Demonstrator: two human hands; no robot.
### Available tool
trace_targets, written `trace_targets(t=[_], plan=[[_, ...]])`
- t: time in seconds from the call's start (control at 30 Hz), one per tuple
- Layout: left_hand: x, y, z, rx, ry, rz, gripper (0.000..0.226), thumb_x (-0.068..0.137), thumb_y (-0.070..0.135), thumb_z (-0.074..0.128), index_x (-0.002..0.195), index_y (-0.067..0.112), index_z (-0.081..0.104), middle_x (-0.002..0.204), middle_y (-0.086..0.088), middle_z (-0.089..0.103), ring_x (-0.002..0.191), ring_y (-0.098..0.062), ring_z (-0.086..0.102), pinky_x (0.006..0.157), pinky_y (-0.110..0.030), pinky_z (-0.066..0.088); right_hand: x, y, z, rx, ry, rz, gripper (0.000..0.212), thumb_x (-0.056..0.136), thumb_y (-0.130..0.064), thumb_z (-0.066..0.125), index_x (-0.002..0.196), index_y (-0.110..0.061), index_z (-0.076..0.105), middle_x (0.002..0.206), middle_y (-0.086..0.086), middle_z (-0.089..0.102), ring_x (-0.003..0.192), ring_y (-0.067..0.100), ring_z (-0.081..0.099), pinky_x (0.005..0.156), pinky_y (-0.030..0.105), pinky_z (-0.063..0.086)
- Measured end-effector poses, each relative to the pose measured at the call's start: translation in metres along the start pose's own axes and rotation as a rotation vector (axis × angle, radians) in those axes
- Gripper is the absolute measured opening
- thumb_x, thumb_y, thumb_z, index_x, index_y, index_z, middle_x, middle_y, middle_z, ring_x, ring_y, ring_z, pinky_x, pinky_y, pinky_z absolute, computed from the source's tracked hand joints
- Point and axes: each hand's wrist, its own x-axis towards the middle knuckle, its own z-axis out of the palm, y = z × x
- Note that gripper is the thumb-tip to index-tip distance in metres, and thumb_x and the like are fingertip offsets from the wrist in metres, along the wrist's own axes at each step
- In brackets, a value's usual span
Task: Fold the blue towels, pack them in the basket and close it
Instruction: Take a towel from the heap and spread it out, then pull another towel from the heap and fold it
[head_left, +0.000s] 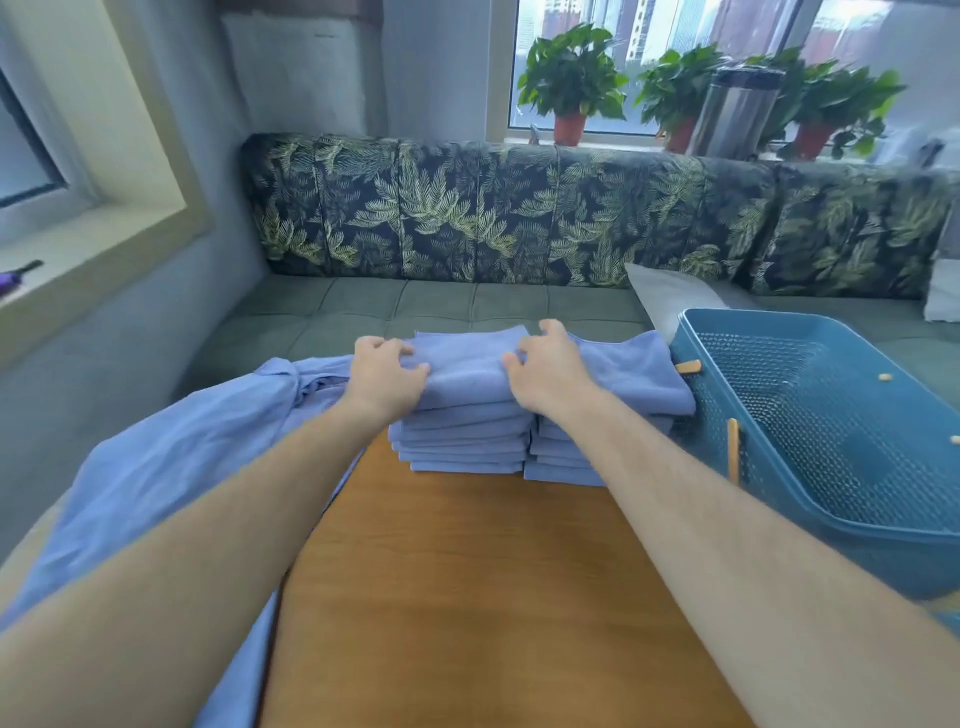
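Observation:
Two stacks of folded blue towels (462, 441) stand side by side at the far end of the wooden table (467, 571). A folded blue towel (467, 371) lies on top of the left stack. My left hand (382, 376) grips its left edge with curled fingers. My right hand (550, 371) pinches its right side, between the two stacks. A loose heap of unfolded blue towels (171, 467) hangs over the table's left edge. The open teal basket (779, 509) sits to the right of the stacks, with nothing but small wooden clasps inside.
A green couch seat (415, 306) with a leaf-print backrest (519, 218) runs behind the table. A grey cushion (670, 299) lies behind the basket. Potted plants (571, 83) and a steel bin (735, 111) stand on the windowsill.

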Motion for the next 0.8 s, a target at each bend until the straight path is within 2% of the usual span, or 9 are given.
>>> trace_targets(t=[0.07,0.13,0.2,0.3,0.37,0.47,0.53,0.7,0.8], plan=[[-0.004,-0.005,0.011,0.122,0.136,0.097,0.041,0.098,0.035,0.056,0.134,0.016,0.06,0.158,-0.006,0.031,0.142,-0.027,0.036,0.112,-0.041,0.031,-0.004,0.0,0.009,-0.143,0.133,-0.072,0.04,0.105,-0.03,0.039,0.132,-0.009,0.059,0.16,0.013,0.027,0.148,0.032,0.027,0.117,0.04,0.03],[-0.01,0.002,0.017,0.178,0.212,0.264,0.043,0.101,0.037,0.049,0.139,0.019,0.057,0.161,0.0,0.031,0.147,-0.022,0.03,0.115,-0.043,0.026,-0.012,-0.006,0.014,-0.192,0.323,-0.255,0.044,0.105,-0.029,0.037,0.143,-0.014,0.053,0.165,0.009,0.026,0.153,0.026,0.019,0.122,0.041,0.018],[-0.012,0.004,0.029,0.255,0.108,0.362,0.045,0.105,0.038,0.041,0.145,0.022,0.051,0.162,0.001,0.032,0.15,-0.022,0.026,0.118,-0.04,0.021,-0.013,-0.007,0.024,-0.329,0.245,-0.334,0.048,0.106,-0.031,0.033,0.149,-0.016,0.045,0.164,0.007,0.029,0.152,0.024,0.024,0.123,0.041,0.014],[-0.013,-0.005,0.045,0.283,-0.124,0.348,0.05,0.107,0.04,0.032,0.154,0.024,0.038,0.165,-0.001,0.024,0.153,-0.024,0.016,0.122,-0.039,0.012,-0.013,0.001,0.043,-0.501,-0.014,-0.246,0.051,0.108,-0.035,0.022,0.154,-0.016,0.035,0.164,0.006,0.028,0.151,0.025,0.025,0.122,0.043,0.013],[-0.014,-0.005,0.042,0.311,-0.134,0.34,0.05,0.107,0.041,0.03,0.155,0.026,0.036,0.166,0.001,0.022,0.153,-0.024,0.016,0.122,-0.045,0.011,-0.018,-0.001,0.043,-0.512,0.009,-0.242,0.052,0.108,-0.036,0.021,0.155,-0.016,0.033,0.165,0.007,0.025,0.153,0.026,0.019,0.124,0.044,0.009],[-0.026,-0.002,0.022,0.263,-0.062,0.387,0.048,0.106,0.037,0.033,0.153,0.029,0.039,0.164,0.002,0.027,0.152,-0.02,0.021,0.123,-0.047,0.015,-0.036,-0.019,0.038,-0.427,0.206,-0.357,0.048,0.106,-0.032,0.032,0.148,-0.015,0.047,0.161,0.011,0.034,0.154,0.03,0.018,0.125,0.045,0.008],[-0.039,-0.009,0.004,0.202,0.011,0.398,0.046,0.105,0.035,0.036,0.149,0.027,0.046,0.16,0.0,0.035,0.15,-0.018,0.027,0.122,-0.044,0.02,-0.052,-0.035,0.041,-0.342,0.249,-0.419,0.046,0.105,-0.03,0.036,0.146,-0.014,0.05,0.157,0.011,0.042,0.153,0.032,0.022,0.125,0.045,0.011],[-0.084,-0.059,-0.041,0.211,0.17,0.361,0.036,0.104,0.03,0.044,0.135,0.024,0.061,0.145,0.002,0.056,0.138,-0.016,0.046,0.109,-0.034,0.035,-0.091,-0.084,0.082,-0.206,0.159,-0.49,0.06,0.098,-0.033,0.019,0.145,-0.015,0.052,0.147,0.007,0.054,0.147,0.034,0.034,0.122,0.047,0.023],[-0.107,-0.104,-0.063,0.299,0.204,0.263,0.042,0.096,0.045,0.036,0.121,0.03,0.066,0.123,0.009,0.066,0.118,-0.017,0.059,0.094,-0.036,0.047,-0.11,-0.116,0.113,-0.143,0.088,-0.534,0.06,0.099,-0.035,0.019,0.145,-0.014,0.052,0.147,0.006,0.054,0.147,0.032,0.035,0.122,0.046,0.024]])
